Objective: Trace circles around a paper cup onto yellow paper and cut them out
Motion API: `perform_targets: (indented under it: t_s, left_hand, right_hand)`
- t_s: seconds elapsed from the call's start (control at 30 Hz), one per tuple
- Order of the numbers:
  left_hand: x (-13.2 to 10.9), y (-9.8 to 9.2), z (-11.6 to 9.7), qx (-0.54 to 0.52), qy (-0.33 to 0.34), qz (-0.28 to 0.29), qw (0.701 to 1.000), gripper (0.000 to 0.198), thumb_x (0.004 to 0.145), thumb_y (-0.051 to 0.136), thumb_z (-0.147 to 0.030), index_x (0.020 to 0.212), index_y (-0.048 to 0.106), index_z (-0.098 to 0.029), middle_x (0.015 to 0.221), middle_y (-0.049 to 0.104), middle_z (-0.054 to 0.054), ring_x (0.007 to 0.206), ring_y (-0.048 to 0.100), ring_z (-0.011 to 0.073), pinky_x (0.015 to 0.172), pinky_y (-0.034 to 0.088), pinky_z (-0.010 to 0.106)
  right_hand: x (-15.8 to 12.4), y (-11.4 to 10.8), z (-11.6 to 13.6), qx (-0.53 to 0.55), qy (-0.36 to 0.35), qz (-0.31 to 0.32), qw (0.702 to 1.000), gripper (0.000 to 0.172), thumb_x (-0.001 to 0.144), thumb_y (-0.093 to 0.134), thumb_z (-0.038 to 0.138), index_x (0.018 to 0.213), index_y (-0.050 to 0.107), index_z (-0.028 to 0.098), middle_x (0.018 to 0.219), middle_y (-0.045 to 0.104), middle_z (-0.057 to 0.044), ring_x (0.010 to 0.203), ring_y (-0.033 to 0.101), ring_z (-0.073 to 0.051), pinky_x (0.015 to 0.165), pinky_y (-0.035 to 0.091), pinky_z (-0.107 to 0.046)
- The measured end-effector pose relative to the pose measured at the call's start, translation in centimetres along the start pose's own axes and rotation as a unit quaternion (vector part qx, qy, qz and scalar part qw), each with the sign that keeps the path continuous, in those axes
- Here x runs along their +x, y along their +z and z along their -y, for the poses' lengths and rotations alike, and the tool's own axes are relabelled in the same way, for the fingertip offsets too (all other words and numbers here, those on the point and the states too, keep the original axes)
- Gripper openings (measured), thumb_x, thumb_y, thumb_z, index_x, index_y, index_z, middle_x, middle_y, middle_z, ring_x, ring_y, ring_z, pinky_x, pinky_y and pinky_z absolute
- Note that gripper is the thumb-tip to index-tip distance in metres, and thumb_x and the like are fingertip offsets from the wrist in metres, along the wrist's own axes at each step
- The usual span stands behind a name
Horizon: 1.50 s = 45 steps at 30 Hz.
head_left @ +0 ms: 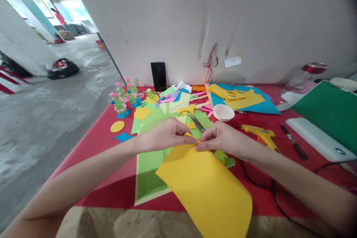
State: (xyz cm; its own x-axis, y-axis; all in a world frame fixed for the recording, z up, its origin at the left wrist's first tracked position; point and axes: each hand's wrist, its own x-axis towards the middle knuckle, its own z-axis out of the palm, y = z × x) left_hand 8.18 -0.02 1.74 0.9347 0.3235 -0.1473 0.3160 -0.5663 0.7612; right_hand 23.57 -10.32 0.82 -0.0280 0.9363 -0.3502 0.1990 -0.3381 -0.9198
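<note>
A large yellow paper sheet (208, 186) lies curled over the near part of the red table (106, 178). My left hand (164, 134) pinches its far edge with closed fingers. My right hand (223, 139) pinches the same edge just to the right, fingertips almost touching the left hand's. Under the sheet lies a green sheet (149, 178). Grey scissors (198, 123) rest just beyond my fingers on green paper.
A white bowl (223, 112), a yellow glue gun (260, 135) with a black cable, a black marker (294, 142), paper flowers (124, 98), coloured scraps, a blue sheet (264, 108), a green pad (331, 109), a phone (158, 76) against the white board. A distant person stands at far left.
</note>
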Motion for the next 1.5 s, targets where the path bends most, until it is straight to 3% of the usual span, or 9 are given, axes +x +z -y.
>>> perform_targets:
  t_s: [0.2, 0.4, 0.5, 0.57, 0.63, 0.83, 0.97, 1.13, 1.5]
  left_hand:
    - [-0.6, -0.9, 0.1, -0.050, -0.012, -0.025, 0.998, 0.037, 0.078, 0.058, -0.045, 0.061, 0.062, -0.012, 0.049, 0.035, -0.004, 0.044, 0.025, 0.0049, 0.039, 0.016, 0.020]
    - [-2.7, -2.8, 2.8, -0.094, -0.081, -0.146, 0.981, 0.034, 0.073, 0.063, -0.045, 0.067, 0.066, -0.012, 0.050, 0.043, -0.003, 0.045, 0.036, 0.0059, 0.040, 0.024, 0.017]
    - [-3.1, -2.4, 3.9, -0.122, -0.097, -0.172, 0.973, 0.032, 0.072, 0.064, -0.044, 0.070, 0.066, -0.012, 0.050, 0.045, -0.003, 0.044, 0.036, 0.0055, 0.040, 0.024, 0.017]
    - [-2.7, -1.5, 3.9, -0.124, -0.087, -0.150, 0.977, 0.033, 0.073, 0.063, -0.044, 0.068, 0.065, -0.012, 0.047, 0.037, -0.005, 0.042, 0.028, 0.0038, 0.038, 0.018, 0.017]
    - [-2.1, -0.4, 3.4, -0.122, -0.068, -0.124, 0.983, 0.036, 0.075, 0.061, -0.045, 0.064, 0.062, -0.011, 0.047, 0.030, -0.006, 0.042, 0.022, 0.0030, 0.038, 0.014, 0.017]
    - [-1.9, 1.0, 2.4, -0.171, -0.017, -0.001, 0.985, 0.019, 0.080, 0.057, -0.032, 0.083, 0.061, -0.013, 0.065, 0.054, -0.002, 0.054, 0.047, 0.0058, 0.043, 0.031, 0.014]
    - [-2.3, 1.2, 1.9, -0.133, 0.093, 0.061, 0.985, 0.022, 0.080, 0.052, -0.011, 0.101, 0.055, -0.017, 0.099, 0.061, 0.004, 0.090, 0.057, 0.0112, 0.067, 0.045, 0.017]
    - [-1.4, 1.7, 1.2, -0.030, 0.191, 0.158, 0.968, 0.018, 0.087, 0.049, -0.015, 0.083, 0.065, -0.010, 0.084, 0.066, 0.007, 0.074, 0.060, 0.0102, 0.068, 0.044, 0.018]
    - [-2.2, -0.4, 3.9, -0.001, 0.123, 0.180, 0.976, 0.018, 0.085, 0.054, -0.019, 0.076, 0.069, -0.014, 0.077, 0.068, 0.006, 0.070, 0.062, 0.0117, 0.065, 0.045, 0.017]
  right_hand:
    - [-1.9, -1.4, 0.6, -0.054, 0.011, 0.011, 0.998, 0.011, 0.067, 0.068, 0.025, 0.058, 0.070, 0.018, 0.046, 0.050, 0.006, 0.043, 0.036, -0.004, 0.040, 0.024, -0.017]
    - [-4.7, -5.9, -2.8, -0.140, 0.074, 0.025, 0.987, 0.024, 0.074, 0.062, 0.039, 0.064, 0.070, 0.019, 0.062, 0.069, -0.003, 0.057, 0.062, -0.016, 0.055, 0.049, -0.024]
    - [-5.4, -7.0, -3.4, -0.214, 0.027, -0.117, 0.969, 0.025, 0.072, 0.063, 0.046, 0.072, 0.069, 0.022, 0.072, 0.071, -0.003, 0.069, 0.064, -0.021, 0.067, 0.051, -0.032]
    - [-5.1, -6.4, -2.7, -0.259, -0.082, -0.168, 0.948, 0.026, 0.077, 0.059, 0.048, 0.081, 0.070, 0.026, 0.100, 0.068, -0.003, 0.094, 0.060, -0.025, 0.085, 0.045, -0.036]
    - [-4.3, -5.1, -1.6, -0.271, -0.142, -0.081, 0.948, 0.024, 0.080, 0.056, 0.046, 0.085, 0.071, 0.028, 0.119, 0.060, 0.000, 0.111, 0.051, -0.025, 0.096, 0.037, -0.036]
    - [-2.5, -2.7, -0.3, -0.256, -0.080, 0.108, 0.957, 0.033, 0.085, 0.048, 0.038, 0.074, 0.071, 0.018, 0.065, 0.065, -0.002, 0.058, 0.052, -0.014, 0.050, 0.035, -0.024]
    - [-2.2, -2.0, -0.8, -0.274, -0.082, 0.138, 0.948, 0.026, 0.083, 0.050, 0.029, 0.073, 0.072, 0.018, 0.063, 0.064, -0.001, 0.057, 0.052, -0.013, 0.054, 0.035, -0.025]
    - [-1.7, -0.7, -0.7, -0.262, -0.097, 0.146, 0.949, 0.022, 0.080, 0.052, 0.024, 0.075, 0.073, 0.016, 0.067, 0.067, -0.002, 0.061, 0.056, -0.014, 0.056, 0.037, -0.024]
    - [-4.2, -1.8, -2.6, -0.253, -0.085, 0.128, 0.955, 0.023, 0.083, 0.051, 0.024, 0.073, 0.070, 0.017, 0.071, 0.069, -0.001, 0.066, 0.061, -0.014, 0.062, 0.043, -0.024]
